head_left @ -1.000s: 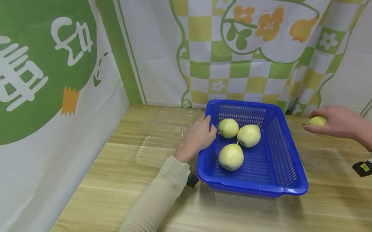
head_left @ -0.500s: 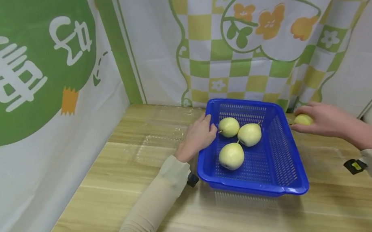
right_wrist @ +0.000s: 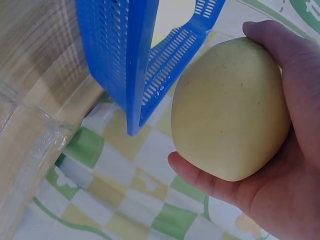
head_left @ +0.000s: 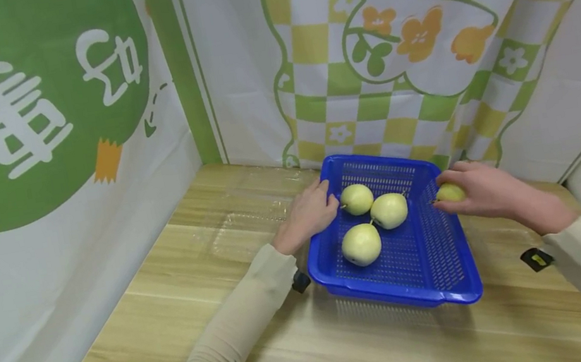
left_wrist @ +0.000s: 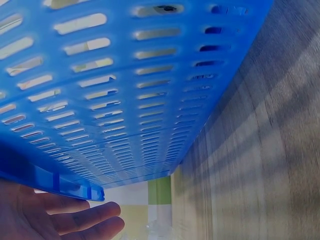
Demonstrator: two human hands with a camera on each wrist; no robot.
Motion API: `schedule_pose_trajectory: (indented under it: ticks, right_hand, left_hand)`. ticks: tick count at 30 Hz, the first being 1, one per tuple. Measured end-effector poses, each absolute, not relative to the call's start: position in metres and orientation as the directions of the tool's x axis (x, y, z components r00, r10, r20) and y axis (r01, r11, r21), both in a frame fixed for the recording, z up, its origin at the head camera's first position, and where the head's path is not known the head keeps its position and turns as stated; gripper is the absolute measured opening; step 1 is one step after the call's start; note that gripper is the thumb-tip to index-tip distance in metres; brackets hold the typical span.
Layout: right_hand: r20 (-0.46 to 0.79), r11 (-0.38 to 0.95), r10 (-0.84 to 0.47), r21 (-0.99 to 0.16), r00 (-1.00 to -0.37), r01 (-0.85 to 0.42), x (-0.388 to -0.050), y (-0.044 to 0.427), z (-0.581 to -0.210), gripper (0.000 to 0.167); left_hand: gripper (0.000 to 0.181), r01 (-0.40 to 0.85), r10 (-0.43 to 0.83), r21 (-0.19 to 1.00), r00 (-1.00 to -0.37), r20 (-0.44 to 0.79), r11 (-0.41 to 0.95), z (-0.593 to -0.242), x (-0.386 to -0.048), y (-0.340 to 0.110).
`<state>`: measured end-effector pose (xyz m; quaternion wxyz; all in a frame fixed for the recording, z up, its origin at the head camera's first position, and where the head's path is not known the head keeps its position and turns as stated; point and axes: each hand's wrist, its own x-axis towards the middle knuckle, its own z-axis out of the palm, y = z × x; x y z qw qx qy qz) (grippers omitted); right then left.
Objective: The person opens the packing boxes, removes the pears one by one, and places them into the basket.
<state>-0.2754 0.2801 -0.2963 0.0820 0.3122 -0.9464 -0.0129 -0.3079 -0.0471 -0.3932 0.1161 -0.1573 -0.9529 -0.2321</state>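
A blue plastic basket (head_left: 402, 297) stands on the wooden table with three pale yellow pears inside: one at the back left (head_left: 357, 199), one on the right (head_left: 389, 211) and one nearer the front (head_left: 361, 245). My left hand (head_left: 307, 213) grips the basket's left rim; from below, its fingers (left_wrist: 90, 220) show beneath the lip. Over the right rim, my right hand (head_left: 479, 191) holds another pear (right_wrist: 230, 110) between thumb and fingers. That pear's stem points toward the basket's inside. The right wrist view shows it apart from the basket wall.
Clear plastic packaging (head_left: 243, 227) lies on the table (head_left: 137, 334) left of the basket. More clear plastic (right_wrist: 50, 125) lies on the right side. A printed cloth (head_left: 319, 74) hangs behind the basket, and another covers the left side.
My right hand has carried its pear leftward, from beside the basket to over its right rim. The left hand, the basket and the three pears inside stay in place.
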Motion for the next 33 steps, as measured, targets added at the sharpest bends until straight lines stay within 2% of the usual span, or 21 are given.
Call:
schedule_pose_trajectory:
  ticks: [14,27,33]
  right_hand:
    - [0.080,0.788,-0.615,0.057,-0.784,-0.613,-0.277,0.258,-0.302,0.046]
    - [0.062,0.730,-0.684,0.075,-0.727,-0.680,-0.280,0.233,-0.310,0.040]
    - [-0.002,0.714,-0.697,0.086,-0.717,-0.695,-0.282,0.222,-0.313,0.039]
  left_hand:
    - [0.055,0.350,0.247,0.407,-0.926,0.284,0.844,-0.396,-0.310,-0.046]
    - [0.056,0.348,0.254,0.418,-0.930,0.264,0.839,-0.394,-0.310,-0.045]
    - [0.055,0.340,0.242,0.424,-0.933,0.268,0.839,-0.392,-0.309,-0.046]
